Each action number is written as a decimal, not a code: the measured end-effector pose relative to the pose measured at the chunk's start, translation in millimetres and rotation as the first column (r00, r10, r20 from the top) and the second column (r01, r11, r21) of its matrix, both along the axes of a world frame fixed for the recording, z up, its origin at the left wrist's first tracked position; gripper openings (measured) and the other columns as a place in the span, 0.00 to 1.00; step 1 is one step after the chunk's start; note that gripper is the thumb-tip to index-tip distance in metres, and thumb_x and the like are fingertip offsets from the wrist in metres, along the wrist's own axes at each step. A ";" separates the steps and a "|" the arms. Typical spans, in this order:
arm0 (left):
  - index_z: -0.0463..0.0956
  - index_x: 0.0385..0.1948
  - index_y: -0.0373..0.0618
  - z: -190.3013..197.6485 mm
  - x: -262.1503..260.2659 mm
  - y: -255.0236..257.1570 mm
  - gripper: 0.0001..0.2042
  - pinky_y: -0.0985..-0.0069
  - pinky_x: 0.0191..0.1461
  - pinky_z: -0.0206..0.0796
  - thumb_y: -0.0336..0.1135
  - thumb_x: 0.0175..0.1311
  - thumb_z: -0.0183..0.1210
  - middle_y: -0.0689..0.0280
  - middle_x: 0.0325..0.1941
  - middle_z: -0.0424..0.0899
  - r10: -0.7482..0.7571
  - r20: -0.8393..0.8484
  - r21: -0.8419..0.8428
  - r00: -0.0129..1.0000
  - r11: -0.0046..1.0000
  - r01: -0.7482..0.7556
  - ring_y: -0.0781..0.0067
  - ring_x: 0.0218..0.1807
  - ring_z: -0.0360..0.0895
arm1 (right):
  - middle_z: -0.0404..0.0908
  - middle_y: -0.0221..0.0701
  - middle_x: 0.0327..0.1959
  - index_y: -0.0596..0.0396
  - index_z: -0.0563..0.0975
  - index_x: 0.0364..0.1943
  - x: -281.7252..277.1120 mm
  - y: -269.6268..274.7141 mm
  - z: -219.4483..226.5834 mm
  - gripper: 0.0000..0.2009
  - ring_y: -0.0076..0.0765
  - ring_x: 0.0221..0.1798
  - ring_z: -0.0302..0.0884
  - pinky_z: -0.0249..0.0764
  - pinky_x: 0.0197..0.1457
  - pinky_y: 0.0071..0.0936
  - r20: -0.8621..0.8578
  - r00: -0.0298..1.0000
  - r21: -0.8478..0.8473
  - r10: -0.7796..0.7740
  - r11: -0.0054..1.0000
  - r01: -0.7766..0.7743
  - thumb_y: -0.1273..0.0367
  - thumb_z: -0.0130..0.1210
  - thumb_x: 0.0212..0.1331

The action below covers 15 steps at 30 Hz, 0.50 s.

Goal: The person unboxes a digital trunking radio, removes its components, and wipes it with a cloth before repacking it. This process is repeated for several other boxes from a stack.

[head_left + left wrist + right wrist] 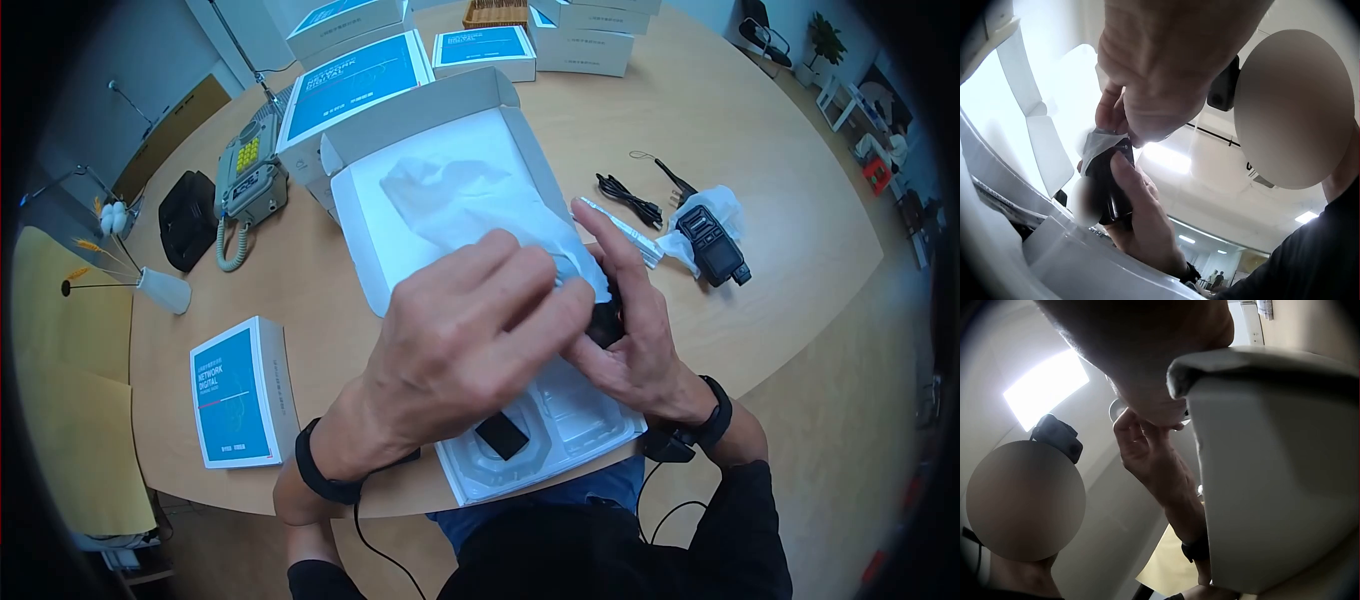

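Note:
My left hand [455, 345] pinches a thin white wrapper [1097, 149] between thumb and fingers. The wrapper covers the upper end of a smooth black device [1112, 190], whose kind is unclear. My right hand [640, 345] grips that device, its thumb along the side in the left wrist view. Both hands are over an open white box [535, 150] with its lid raised. Inside the box, a clear plastic tray [590, 415] shows below the hands, with a small black block [502, 436] in one hollow. In the right wrist view, the box wall hides much of the work.
At right lie a handheld radio [715, 245] on white wrapping, an antenna [680, 178] and a coiled black cable [630, 202]. A blue-and-white box [238, 395], vase [165, 290], telephone [250, 175] and black pouch [187, 222] stand left. Several boxes [355, 85] are at the back.

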<state>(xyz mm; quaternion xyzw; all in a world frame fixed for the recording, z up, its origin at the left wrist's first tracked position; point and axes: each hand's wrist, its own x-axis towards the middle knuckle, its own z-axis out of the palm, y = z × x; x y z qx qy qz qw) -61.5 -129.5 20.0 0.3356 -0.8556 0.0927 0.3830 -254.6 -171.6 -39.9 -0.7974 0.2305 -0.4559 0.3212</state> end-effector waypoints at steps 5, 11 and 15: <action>0.81 0.39 0.39 -0.7 -2.8 2.5 0.16 0.71 0.28 0.68 0.24 0.43 0.65 0.65 0.29 0.74 -0.003 0.090 0.002 0.996 1.000 0.003 0.66 0.29 0.74 | 0.76 0.48 0.61 0.57 0.62 0.74 -0.4 -2.9 2.5 0.42 0.53 0.55 0.80 0.76 0.60 0.40 -0.031 0.999 -0.147 -0.025 0.989 0.020 0.77 0.67 0.51; 0.80 0.38 0.38 -4.2 -11.5 8.5 0.15 0.71 0.29 0.69 0.26 0.44 0.64 0.65 0.30 0.74 -0.063 0.092 0.058 0.994 0.997 0.057 0.66 0.29 0.74 | 0.76 0.43 0.58 0.59 0.66 0.69 -0.8 -4.1 -5.8 0.36 0.45 0.58 0.80 0.75 0.61 0.36 0.106 0.994 -0.005 0.004 1.000 -0.003 0.77 0.67 0.53; 0.80 0.39 0.37 1.4 -9.5 10.9 0.15 0.71 0.29 0.70 0.25 0.45 0.65 0.64 0.30 0.74 -0.061 0.088 0.091 0.994 0.994 0.053 0.66 0.29 0.75 | 0.75 0.43 0.60 0.60 0.66 0.67 0.8 -3.2 -11.5 0.34 0.40 0.60 0.78 0.75 0.63 0.35 0.147 0.989 -0.019 0.019 1.000 -0.017 0.77 0.67 0.54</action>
